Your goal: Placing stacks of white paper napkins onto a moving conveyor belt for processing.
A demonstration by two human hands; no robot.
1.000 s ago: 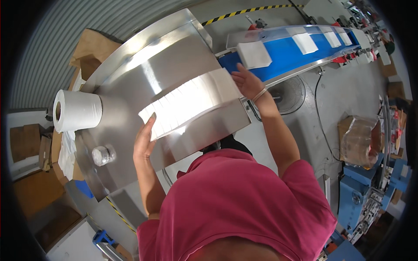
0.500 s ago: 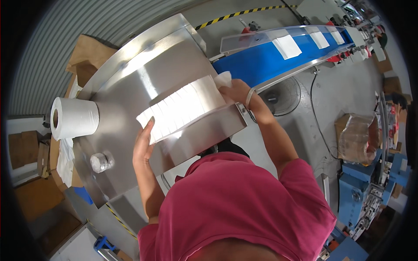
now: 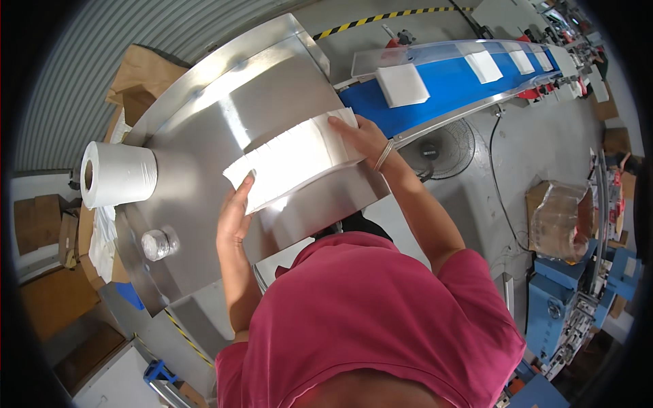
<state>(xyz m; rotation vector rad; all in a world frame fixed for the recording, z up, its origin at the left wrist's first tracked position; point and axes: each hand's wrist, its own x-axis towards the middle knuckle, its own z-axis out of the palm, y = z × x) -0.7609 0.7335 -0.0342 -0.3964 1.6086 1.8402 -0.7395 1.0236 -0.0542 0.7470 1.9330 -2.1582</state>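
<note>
A long row of folded white tissues [image 3: 292, 155], packed side by side, lies on a stainless steel table [image 3: 197, 149]. At its near left end, my left hand [image 3: 235, 211] grips the row with the thumb laid over the top edge. My right hand [image 3: 364, 141] presses on the opposite end, next to the conveyor, its fingers closed against the last tissues. The row is squeezed between both hands. Further right, a blue conveyor belt [image 3: 445, 85] carries several white folded tissues; the nearest folded tissue [image 3: 403, 86] lies close to the belt's table end.
A large white roll [image 3: 119, 174] and a small clear-wrapped roll [image 3: 156, 245] stand on the table's left side. Raised metal walls edge the table. A floor fan [image 3: 442, 149] is under the conveyor. At right are a plastic-lined carton [image 3: 559, 221] and blue machinery [image 3: 554, 299].
My right hand has brought a loose white tissue against the row's right end. The row and my left hand have shifted slightly right and away from me. Tissues on the belt have come nearer.
</note>
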